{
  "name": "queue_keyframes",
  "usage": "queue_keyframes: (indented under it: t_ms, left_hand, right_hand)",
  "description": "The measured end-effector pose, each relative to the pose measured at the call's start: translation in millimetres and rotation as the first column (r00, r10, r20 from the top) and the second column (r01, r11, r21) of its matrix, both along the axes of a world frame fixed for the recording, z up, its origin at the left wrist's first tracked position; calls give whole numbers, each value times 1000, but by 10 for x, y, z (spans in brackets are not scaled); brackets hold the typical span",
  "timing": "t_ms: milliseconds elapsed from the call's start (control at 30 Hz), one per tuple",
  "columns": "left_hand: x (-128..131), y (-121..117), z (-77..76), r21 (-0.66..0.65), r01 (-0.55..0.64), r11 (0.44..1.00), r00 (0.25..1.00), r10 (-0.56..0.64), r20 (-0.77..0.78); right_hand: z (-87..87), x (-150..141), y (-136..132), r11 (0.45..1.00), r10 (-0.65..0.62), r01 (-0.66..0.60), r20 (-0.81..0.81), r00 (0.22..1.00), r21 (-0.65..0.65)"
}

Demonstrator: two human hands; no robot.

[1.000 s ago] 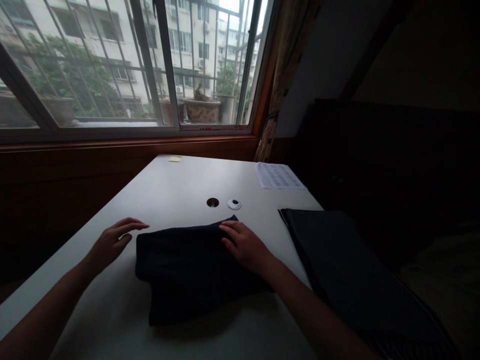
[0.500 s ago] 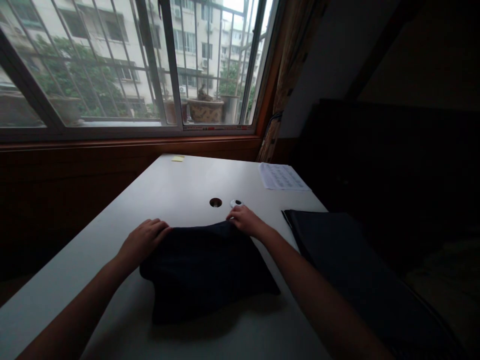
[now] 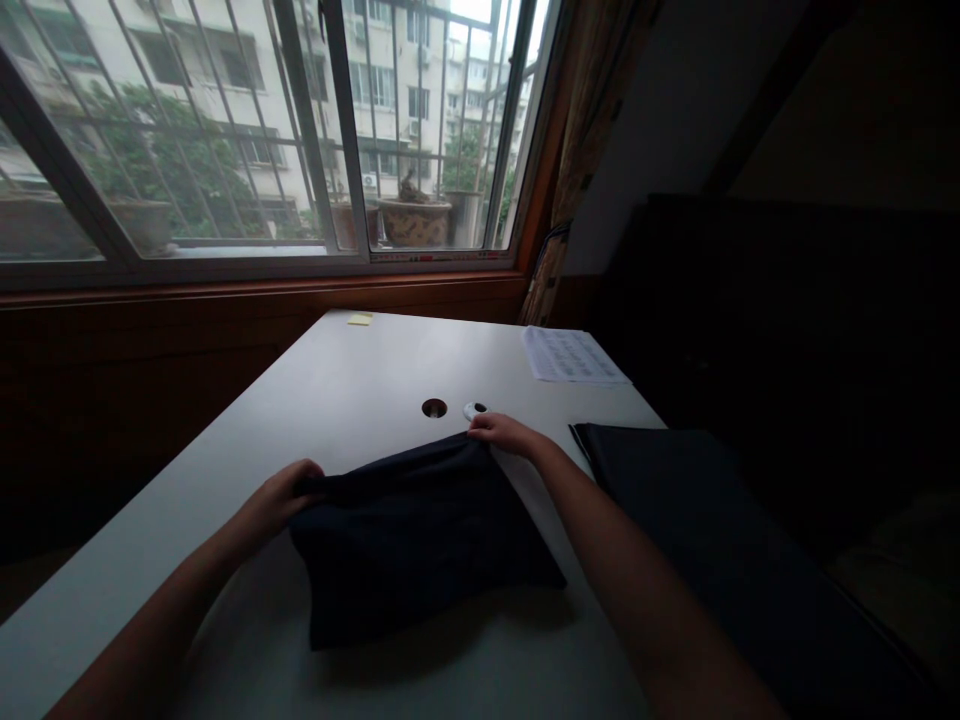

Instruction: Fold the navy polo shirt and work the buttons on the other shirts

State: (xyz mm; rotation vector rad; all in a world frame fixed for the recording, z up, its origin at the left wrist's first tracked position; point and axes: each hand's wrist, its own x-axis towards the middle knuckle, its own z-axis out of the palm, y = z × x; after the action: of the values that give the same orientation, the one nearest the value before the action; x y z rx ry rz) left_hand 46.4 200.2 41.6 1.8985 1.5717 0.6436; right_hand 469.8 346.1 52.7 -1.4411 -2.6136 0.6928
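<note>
A dark navy cloth [image 3: 420, 545], perhaps a folded garment, lies on the white table [image 3: 255, 430] in front of me. My left hand [image 3: 289, 490] is closed on the cloth's far left corner, with the edge pinched between thumb and fingers. At the far right corner my right hand [image 3: 499, 432] pinches the same edge. Between both hands the far edge is drawn up in a slanting line, higher at the right. The cloth's near part rests on the tabletop.
Right of the cloth lies a large dark folded fabric [image 3: 675, 510]. Printed sheets [image 3: 574, 355] and a yellow note [image 3: 360, 319] lie near the table's far edge. A round hole [image 3: 434, 408] and its white cover [image 3: 474, 411] sit beyond the cloth. A barred window [image 3: 285, 130] stands behind.
Both hands have gone from open beside and on the cloth to gripping its far corners. The left hand has drawn its corner slightly nearer and lifted the edge.
</note>
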Motion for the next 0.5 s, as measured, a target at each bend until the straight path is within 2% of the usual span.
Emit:
queue_keyframes:
  t_ms: [167, 300, 400, 500]
  left_hand:
    - [-3, 6, 8, -42, 51, 998, 998, -49, 36]
    - [-90, 49, 36, -118, 110, 987, 992, -103, 69]
    - [-138, 80, 170, -141, 141, 980, 989, -146, -26]
    - [-42, 105, 398, -31, 164, 986, 962, -167, -214]
  right_hand:
    - [-106, -150, -26, 985, -133, 130, 23, 991, 110]
    - [-106, -262, -123, 955, -208, 197, 28, 978, 223]
    - [-49, -295, -229, 928, -233, 221, 4, 972, 298]
    - [38, -333, -349, 889, -270, 264, -40, 962, 374]
